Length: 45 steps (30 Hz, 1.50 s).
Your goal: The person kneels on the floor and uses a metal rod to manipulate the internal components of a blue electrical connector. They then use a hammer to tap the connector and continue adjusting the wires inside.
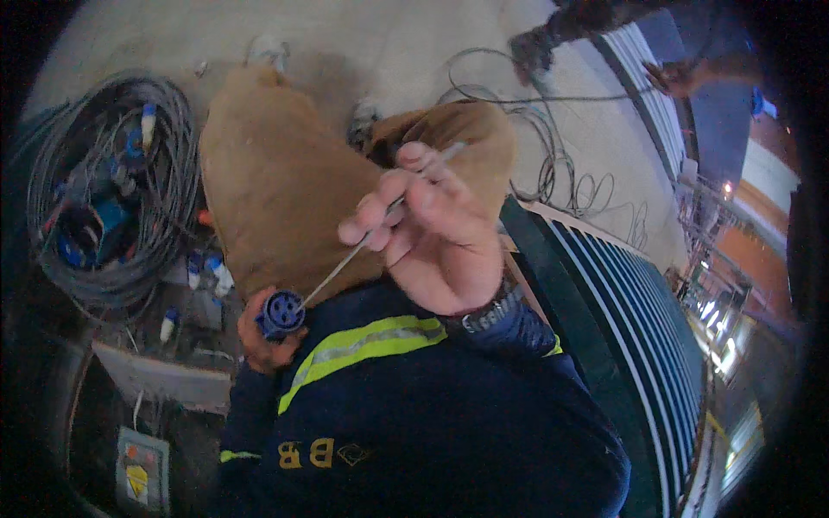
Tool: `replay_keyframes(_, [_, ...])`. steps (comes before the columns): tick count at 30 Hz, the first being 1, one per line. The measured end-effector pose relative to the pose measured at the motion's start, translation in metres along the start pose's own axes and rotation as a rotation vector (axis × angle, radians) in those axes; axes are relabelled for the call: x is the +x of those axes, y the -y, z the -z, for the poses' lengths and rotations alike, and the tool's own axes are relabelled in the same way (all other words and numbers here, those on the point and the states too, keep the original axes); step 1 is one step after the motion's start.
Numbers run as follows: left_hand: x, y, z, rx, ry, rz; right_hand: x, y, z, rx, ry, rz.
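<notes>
Left hand [259,341] cups the blue round plug [281,313] over the knee; right hand [432,229] pinches a thin screwdriver [345,259] into its face. Plug looks light, rigid; best gripped round its body.

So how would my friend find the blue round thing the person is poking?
Start at the big coil of grey cable on the floor, then look right, past the tan trouser leg. Just above the dark sleeve's yellow stripe, the left hand grips a blue plug. Only this plug has a thin tool from the right hand touching its holed face.
</notes>
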State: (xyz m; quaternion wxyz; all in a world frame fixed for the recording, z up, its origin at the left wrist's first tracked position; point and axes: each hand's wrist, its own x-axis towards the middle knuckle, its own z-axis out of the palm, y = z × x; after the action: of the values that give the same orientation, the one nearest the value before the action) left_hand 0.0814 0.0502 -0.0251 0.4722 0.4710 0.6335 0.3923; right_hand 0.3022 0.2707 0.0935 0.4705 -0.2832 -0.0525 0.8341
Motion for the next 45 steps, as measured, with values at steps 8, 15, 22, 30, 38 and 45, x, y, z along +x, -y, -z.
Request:
replay_keyframes(8, [-0.012, 0.015, -0.009, 0.032, -0.08, -0.095, -0.004, -0.002, 0.0, 0.069, -0.138, -0.016])
replay_keyframes(15, [-0.018, 0.053, -0.023, -0.044, -0.058, 0.072, -0.012, 0.008, -0.011, -0.122, -0.133, 0.004])
replay_keyframes(22, [-0.001, -0.033, -0.007, 0.294, -0.1, -0.158, -0.018, 0.018, -0.024, -0.529, -0.082, -0.06])
replay_keyframes(30, [-0.009, -0.028, -0.017, 0.265, -0.165, -0.246, -0.004, 0.04, -0.025, -1.099, 0.208, 0.106])
replay_keyframes(38, [0.0, -0.03, -0.018, 0.247, -0.162, -0.214, 0.005, 0.053, -0.024, -1.335, 0.233, 0.163])
replay_keyframes(45, [0.003, -0.041, -0.013, 0.227, -0.163, -0.143, 0.002, 0.014, 0.003, -1.45, 0.08, 0.559])
